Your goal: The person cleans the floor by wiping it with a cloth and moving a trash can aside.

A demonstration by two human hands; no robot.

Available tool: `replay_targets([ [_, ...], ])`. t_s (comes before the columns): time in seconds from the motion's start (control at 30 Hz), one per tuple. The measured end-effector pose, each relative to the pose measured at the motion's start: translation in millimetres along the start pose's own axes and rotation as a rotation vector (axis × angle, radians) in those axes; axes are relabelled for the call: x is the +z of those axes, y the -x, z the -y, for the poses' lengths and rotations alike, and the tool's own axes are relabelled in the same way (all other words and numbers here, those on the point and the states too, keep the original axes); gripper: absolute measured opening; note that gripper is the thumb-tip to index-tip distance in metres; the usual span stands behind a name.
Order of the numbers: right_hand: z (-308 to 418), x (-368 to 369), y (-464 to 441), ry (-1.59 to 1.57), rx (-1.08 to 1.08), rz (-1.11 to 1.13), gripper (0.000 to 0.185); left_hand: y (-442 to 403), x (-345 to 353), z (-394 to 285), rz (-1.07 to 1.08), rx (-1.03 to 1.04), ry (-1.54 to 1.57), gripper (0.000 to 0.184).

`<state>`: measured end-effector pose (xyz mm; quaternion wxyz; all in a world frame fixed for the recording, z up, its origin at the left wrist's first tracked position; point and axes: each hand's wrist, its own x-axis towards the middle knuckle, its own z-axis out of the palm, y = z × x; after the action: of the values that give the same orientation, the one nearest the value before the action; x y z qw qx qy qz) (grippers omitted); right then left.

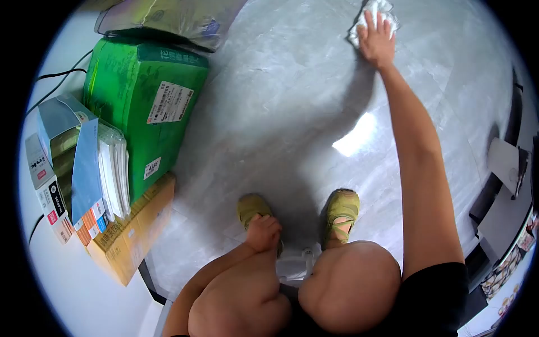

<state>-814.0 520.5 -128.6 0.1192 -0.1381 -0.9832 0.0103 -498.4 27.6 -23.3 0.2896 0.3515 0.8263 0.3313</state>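
Cloth, white and crumpled [383, 7], lies on the floor at the far end of the view, beneath the right hand [377, 45]. That hand presses it palm down, fingers spread apart rather than pinching; the bare right arm stretches far forward, slightly bent at the elbow. The left arm bends across the left thigh, and the left hand [263, 232] hangs low, just above the olive-green left shoe [251, 205], its fingers curled; how tightly they close, or on what, I cannot tell. Both knees are bent.

The grey marbled floor [269, 112] is glossy, with a bright white reflection [355, 135] left of the right arm. Along the white wall [62, 275] stand a glossy green box [118, 101], a yellow-brown cardboard box [137, 230], an open pale-blue box [85, 163] and white papers in clear plastic [114, 168]. Black cables [59, 74] run behind them.

The green box carries large Chinese characters, the first reading 花, and a white barcode label [170, 103] with print too small to read. A grey-and-white carton [39, 161] beside the pale-blue box shows "ink".
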Motion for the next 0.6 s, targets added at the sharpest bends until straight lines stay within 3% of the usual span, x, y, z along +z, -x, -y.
replay_targets([
  [0.03, 3, -2, 11, 0.024, 0.032, -0.05, 0.056, 0, 1, 0, -0.022, 0.007, 0.0, 0.019],
  [0.07, 30, -13, 28, -0.144, 0.023, 0.013, 0.057, -2, 1, -1, -0.038, 0.021, 0.0, 0.019],
  [0.13, 90, -36, 64, 0.001, -0.19, 0.089, 0.055, -5, 1, -1, -0.033, 0.043, -0.025, 0.018],
  [0.17, 123, -60, 83, -0.059, -0.292, 0.293, 0.055, -4, 0, -2, -0.016, 0.043, -0.051, 0.017],
  [0.2, 153, -50, 112, -0.318, -0.372, 0.169, 0.053, -4, 0, -3, -0.002, 0.041, -0.078, 0.015],
  [0.27, 199, -71, 171, -0.278, -0.681, 0.209, 0.052, -4, 3, -1, -0.01, 0.065, -0.09, 0.015],
  [0.33, 213, -94, 215, -0.516, -0.894, 0.419, 0.053, -3, 3, -3, -0.017, 0.07, -0.108, 0.015],
  [0.43, 180, -101, 222, -0.591, -0.991, 0.437, 0.055, -4, 3, -4, -0.019, 0.062, -0.152, 0.014],
  [0.53, 105, -101, 196, -0.328, -0.762, 0.397, 0.058, -1, 3, -7, -0.02, 0.061, -0.163, 0.014],
  [0.6, 40, -101, 173, -0.033, -0.34, 0.364, 0.059, -3, 6, -6, -0.056, 0.067, -0.133, 0.013],
])
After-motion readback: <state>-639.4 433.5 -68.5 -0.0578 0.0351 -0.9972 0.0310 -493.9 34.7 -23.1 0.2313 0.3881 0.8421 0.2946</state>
